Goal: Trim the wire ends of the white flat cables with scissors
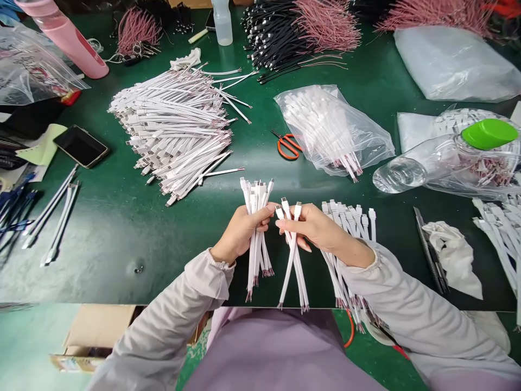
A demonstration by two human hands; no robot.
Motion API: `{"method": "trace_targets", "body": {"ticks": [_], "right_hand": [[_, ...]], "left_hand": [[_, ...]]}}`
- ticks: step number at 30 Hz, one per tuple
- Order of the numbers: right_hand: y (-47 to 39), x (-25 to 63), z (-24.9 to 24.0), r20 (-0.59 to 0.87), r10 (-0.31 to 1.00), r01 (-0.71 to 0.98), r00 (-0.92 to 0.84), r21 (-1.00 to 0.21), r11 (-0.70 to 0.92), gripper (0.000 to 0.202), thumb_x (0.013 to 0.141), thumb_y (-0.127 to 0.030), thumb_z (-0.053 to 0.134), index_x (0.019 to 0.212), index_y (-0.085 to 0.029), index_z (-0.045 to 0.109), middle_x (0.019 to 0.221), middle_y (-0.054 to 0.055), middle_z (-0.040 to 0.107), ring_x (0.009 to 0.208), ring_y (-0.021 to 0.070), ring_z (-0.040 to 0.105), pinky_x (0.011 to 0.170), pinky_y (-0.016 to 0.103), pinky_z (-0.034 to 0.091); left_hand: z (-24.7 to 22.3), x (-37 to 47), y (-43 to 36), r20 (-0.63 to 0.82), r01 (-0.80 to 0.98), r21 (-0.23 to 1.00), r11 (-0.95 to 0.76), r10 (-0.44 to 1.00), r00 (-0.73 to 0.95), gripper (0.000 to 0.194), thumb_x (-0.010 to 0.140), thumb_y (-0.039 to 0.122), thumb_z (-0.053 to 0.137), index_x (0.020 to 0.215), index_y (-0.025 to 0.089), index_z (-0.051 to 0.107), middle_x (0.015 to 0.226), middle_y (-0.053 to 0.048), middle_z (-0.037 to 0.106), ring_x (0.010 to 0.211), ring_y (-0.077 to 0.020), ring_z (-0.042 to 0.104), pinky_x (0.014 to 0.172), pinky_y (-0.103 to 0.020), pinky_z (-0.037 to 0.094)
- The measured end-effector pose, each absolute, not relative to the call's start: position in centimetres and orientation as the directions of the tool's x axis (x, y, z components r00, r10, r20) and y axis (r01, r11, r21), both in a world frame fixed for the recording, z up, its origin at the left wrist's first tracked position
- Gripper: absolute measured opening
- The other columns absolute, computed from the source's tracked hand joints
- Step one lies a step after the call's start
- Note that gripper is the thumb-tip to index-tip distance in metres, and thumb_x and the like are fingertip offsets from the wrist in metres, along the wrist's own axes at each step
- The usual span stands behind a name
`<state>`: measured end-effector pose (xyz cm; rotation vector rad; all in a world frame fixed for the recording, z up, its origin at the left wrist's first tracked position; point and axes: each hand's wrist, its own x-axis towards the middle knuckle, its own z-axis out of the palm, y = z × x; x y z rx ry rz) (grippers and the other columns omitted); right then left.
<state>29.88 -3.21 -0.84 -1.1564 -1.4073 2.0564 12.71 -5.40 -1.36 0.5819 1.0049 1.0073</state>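
Note:
My left hand [244,228] is closed around a bunch of short white USB cables [254,252], connectors up and bare wire ends down. Close beside it, my right hand [313,225] pinches a few white USB cables [300,271] that fan apart at both ends. The two hands are nearly touching, above the front edge of the green table [171,244]. Under my right forearm lies a row of similar white cables [345,217], partly hidden by the sleeve. Beyond my left hand is a large heap of white cables [179,125].
Orange-handled scissors [288,147] lie beside a clear bag of white cables [321,125]. A bottle with a green cap [488,134] rests at right, near pens [429,250] and a crumpled white cloth [456,258]. A phone [81,146] lies left. Black cables [277,32] are piled behind.

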Motion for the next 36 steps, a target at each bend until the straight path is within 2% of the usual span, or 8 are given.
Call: {"method": "trace_targets", "body": {"ticks": [5,13,21,36], "right_hand": [[-3.17,30.05,-1.06,-0.417,0.689,0.142,-0.593,-0.896,-0.420,0.028,0.073,-0.038,0.075,0.063,-0.015,0.062,0.048,-0.001,0.061,0.028,0.0073,0.045,0.027,0.019,0.028],[-3.19,30.16,-1.06,-0.432,0.705,0.178,-0.563,-0.896,-0.407,0.029,0.074,-0.038,0.074,0.058,-0.017,0.062,0.042,-0.003,0.054,0.026,0.0073,0.042,0.026,0.020,0.024],[-3.44,30.04,-0.95,-0.465,0.691,0.215,-0.554,-0.881,-0.421,0.028,0.071,-0.036,0.074,0.058,-0.017,0.059,0.043,-0.004,0.055,0.027,0.0071,0.042,0.026,0.019,0.025],[-3.23,30.19,-1.03,-0.493,0.664,0.278,-0.562,-0.869,-0.410,0.027,0.072,-0.038,0.071,0.061,-0.016,0.059,0.044,-0.004,0.055,0.028,0.0075,0.043,0.028,0.020,0.027]], "left_hand": [[-1.16,12.47,-5.42,-0.405,-0.373,0.812,0.448,0.894,0.192,0.035,0.067,0.038,0.084,0.081,0.008,0.073,0.063,0.002,0.044,0.056,-0.0048,0.035,0.047,-0.020,0.022],[-0.87,12.48,-5.41,-0.399,-0.309,0.839,0.448,0.893,0.210,0.036,0.064,0.042,0.083,0.074,0.010,0.071,0.059,0.004,0.042,0.053,-0.0050,0.032,0.049,-0.024,0.021],[-0.87,12.58,-5.53,-0.395,-0.243,0.870,0.429,0.902,0.177,0.037,0.064,0.045,0.083,0.069,0.012,0.067,0.053,0.006,0.039,0.049,-0.0043,0.027,0.048,-0.024,0.018],[-0.72,12.52,-5.48,-0.408,-0.253,0.859,0.446,0.893,0.189,0.040,0.062,0.045,0.085,0.072,0.010,0.068,0.053,0.007,0.039,0.049,-0.0036,0.028,0.048,-0.023,0.019]]}}
